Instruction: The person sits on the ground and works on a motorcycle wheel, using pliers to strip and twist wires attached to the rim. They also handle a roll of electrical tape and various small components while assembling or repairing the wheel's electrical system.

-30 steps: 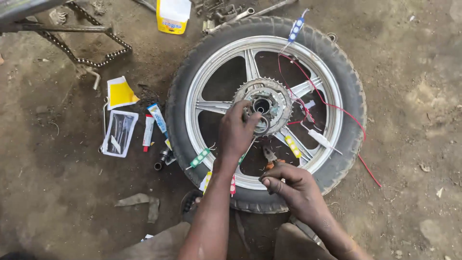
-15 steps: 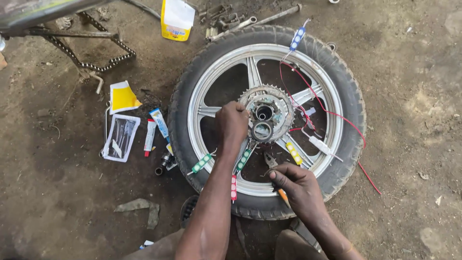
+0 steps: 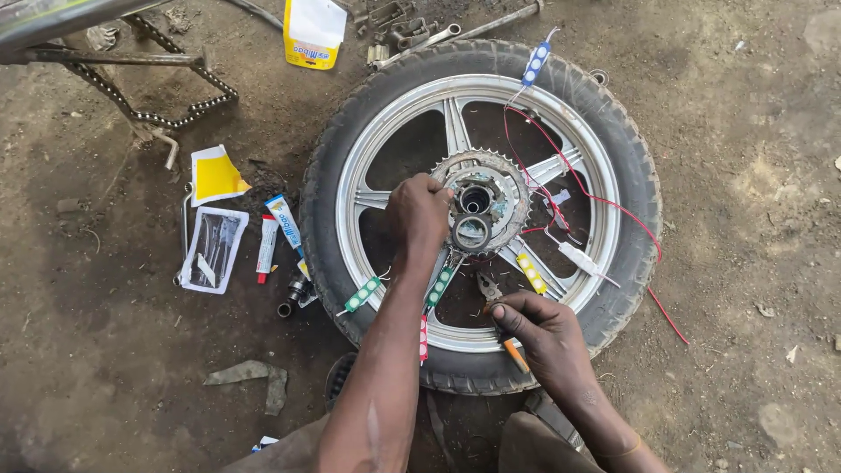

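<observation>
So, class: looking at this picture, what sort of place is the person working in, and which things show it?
Probably an outdoor, roadside-style motorcycle repair spot: bare dirt ground, a motorcycle wheel lying flat, a drive chain and glue tubes scattered about.

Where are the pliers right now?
In the head view, the pliers sit low on the wheel, between two spokes just below the sprocket, with the right hand on their orange handles.
</observation>
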